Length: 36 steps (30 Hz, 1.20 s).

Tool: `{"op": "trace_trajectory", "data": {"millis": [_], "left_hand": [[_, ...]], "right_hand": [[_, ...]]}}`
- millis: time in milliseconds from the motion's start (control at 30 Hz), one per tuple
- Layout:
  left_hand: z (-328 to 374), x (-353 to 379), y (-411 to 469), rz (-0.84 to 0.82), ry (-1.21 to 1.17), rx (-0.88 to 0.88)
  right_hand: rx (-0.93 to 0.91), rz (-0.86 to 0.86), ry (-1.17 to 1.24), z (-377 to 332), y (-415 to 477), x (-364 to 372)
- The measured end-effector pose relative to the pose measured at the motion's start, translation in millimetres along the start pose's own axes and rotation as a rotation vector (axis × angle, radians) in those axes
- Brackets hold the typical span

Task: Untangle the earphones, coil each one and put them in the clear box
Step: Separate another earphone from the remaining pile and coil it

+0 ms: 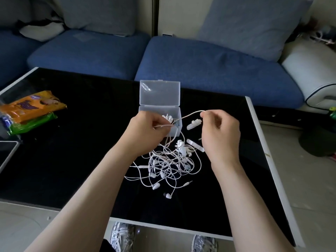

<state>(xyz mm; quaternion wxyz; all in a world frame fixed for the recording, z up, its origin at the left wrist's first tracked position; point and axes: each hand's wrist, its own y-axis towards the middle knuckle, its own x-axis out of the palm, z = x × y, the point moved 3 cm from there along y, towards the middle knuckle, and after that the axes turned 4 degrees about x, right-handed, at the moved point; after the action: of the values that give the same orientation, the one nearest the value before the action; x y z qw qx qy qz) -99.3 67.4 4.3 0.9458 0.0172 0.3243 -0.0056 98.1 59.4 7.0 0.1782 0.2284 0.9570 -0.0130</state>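
A tangle of white wired earphones lies on the black table in front of me. One cable rises out of it and is stretched between my hands. My left hand pinches that cable just in front of the clear box. My right hand pinches the cable's other end, up and to the right. The clear box stands open behind my left hand, its lid upright. Something white, seemingly a coiled earphone, shows inside it, partly hidden by my fingers.
Small white plastic pieces and a white strip lie right of the box. Orange and green snack packets sit at the table's left, a tablet edge below them. A blue sofa stands behind. The table's white front edge is near my shoes.
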Motion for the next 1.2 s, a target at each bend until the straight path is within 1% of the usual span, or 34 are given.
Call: {"op": "trace_trajectory", "data": {"millis": [67, 133, 267, 333, 400, 567, 667, 800, 900, 967, 1033, 1100, 1200], "left_hand": [[-1.1, 2.1, 0.2, -0.027, 0.034, 0.036], [-0.6, 4.1, 0.1, -0.091, -0.017, 0.039], [7.8, 6.1, -2.6, -0.224, -0.225, -0.029], [10.9, 5.4, -3.2, -0.252, -0.288, -0.043], [12.3, 5.5, -3.7, -0.259, -0.304, -0.037], [13.4, 5.0, -3.4, -0.188, -0.288, -0.052], [9.7, 4.3, -1.6, -0.137, -0.247, -0.058], [9.9, 2.4, -1.4, -0.11, -0.244, -0.048], [13.0, 1.7, -2.5, -0.109, -0.259, -0.056], [10.9, 0.8, -1.6, -0.057, -0.245, -0.081], [6.3, -1.5, -0.7, 0.017, -0.252, -0.116], [2.2, -2.6, 0.1, 0.069, -0.284, -0.149], [1.2, -2.9, -1.4, 0.096, -0.271, -0.218]], "right_hand": [[-0.057, 0.037, -0.105, 3.2, 0.6, 0.9], [-0.147, 0.057, -0.19, 3.7, 0.9, 1.1], [-0.253, 0.039, -0.132, -4.6, -0.1, -1.8], [-0.287, 0.031, -0.161, -6.2, -1.0, -0.5], [-0.292, -0.033, -0.175, -4.3, -0.7, 2.6], [-0.182, -0.294, -0.113, -9.4, -10.6, 8.2], [-0.23, -0.386, -0.099, -14.2, -19.6, 9.6], [-0.413, -0.384, -0.149, -14.2, -22.4, 11.2], [-0.47, -0.352, -0.187, -12.9, -19.2, 10.1], [-0.491, -0.317, -0.249, -13.8, -18.3, 10.2], [-0.493, -0.291, -0.231, -14.1, -16.1, 10.4], [-0.445, -0.294, -0.182, -13.5, -14.1, 10.1], [-0.36, -0.261, -0.111, -12.9, -11.5, 7.4]]}}
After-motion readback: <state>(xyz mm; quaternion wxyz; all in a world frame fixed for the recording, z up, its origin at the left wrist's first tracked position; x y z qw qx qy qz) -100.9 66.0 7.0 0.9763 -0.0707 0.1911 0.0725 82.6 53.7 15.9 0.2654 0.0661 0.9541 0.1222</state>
